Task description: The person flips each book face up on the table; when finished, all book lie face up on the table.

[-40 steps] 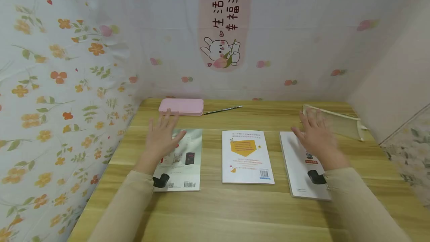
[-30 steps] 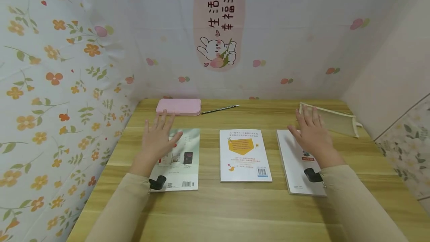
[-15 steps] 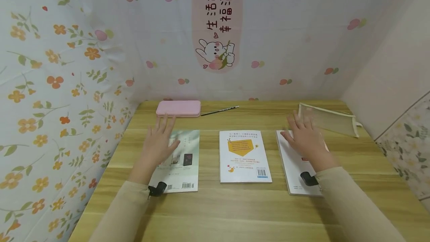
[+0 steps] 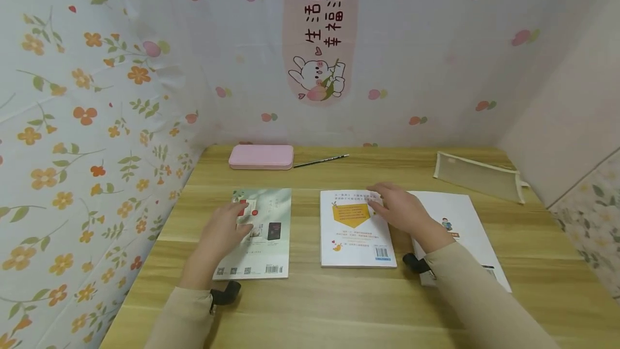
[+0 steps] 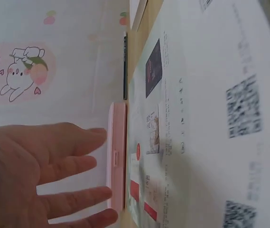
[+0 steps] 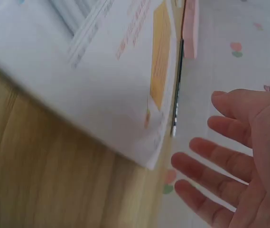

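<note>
Your left hand (image 4: 225,230) is lying, fingers straight and holding nothing, over the left edge of the green-covered book (image 4: 263,230) at lower left of the head view, hiding its margin. Your right hand (image 4: 402,213) is resting flat, fingers relaxed and empty, at the upper right corner of the middle book (image 4: 351,230), covering that corner. Your sleeve is cutting off the white book (image 4: 460,222) at right. The right wrist view is blurring the print.

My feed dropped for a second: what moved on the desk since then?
The right hand swung left, off the right book onto the middle book. The left hand drew back slightly over the left book. Both are open, gripping nothing. Books, pink case and pencil stayed put.
</note>
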A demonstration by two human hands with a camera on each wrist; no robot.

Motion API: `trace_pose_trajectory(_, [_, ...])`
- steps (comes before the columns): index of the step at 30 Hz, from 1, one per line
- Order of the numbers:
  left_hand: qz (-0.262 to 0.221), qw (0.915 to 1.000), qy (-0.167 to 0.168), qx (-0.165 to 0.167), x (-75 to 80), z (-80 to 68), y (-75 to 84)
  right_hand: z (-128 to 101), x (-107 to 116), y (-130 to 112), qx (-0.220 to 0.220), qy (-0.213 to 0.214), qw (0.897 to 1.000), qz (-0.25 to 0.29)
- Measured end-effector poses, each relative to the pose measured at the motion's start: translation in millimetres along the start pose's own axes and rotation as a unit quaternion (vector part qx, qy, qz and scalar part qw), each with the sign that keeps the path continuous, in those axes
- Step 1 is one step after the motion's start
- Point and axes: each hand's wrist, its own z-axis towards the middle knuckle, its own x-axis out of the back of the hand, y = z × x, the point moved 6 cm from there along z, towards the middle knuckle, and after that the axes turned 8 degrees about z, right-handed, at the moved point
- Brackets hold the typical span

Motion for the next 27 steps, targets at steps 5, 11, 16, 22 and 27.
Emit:
trace_pose_trajectory(5, [-0.037, 0.9986, -0.014, 0.036, -2.7, -6.8, -4.9, 14, -11, -12, 0.008, -0.009, 0.997, 0.074])
trace_pose_trajectory(11, [-0.048, 0.9971, -0.017, 0.056, -8.8, -13.1, -20.0, 31, -27, -30, 0.025, -0.038, 0.99, 0.131])
trace_pose_trajectory(16, [-0.064, 0.9953, -0.03, 0.066, -15.4, -21.1, -32.2, 45, -42, -44, 0.028, -0.065, 0.984, 0.164])
trace_pose_trajectory(22, [-0.087, 0.9927, -0.038, 0.074, -13.4, -30.0, -37.9, 62, -57, -63, 0.045, -0.078, 0.978, 0.188])
trace_pose_trajectory(27, [-0.077, 0.9933, -0.05, 0.071, -13.5, -37.4, -39.3, 74, -72, -78, 0.065, -0.078, 0.973, 0.208])
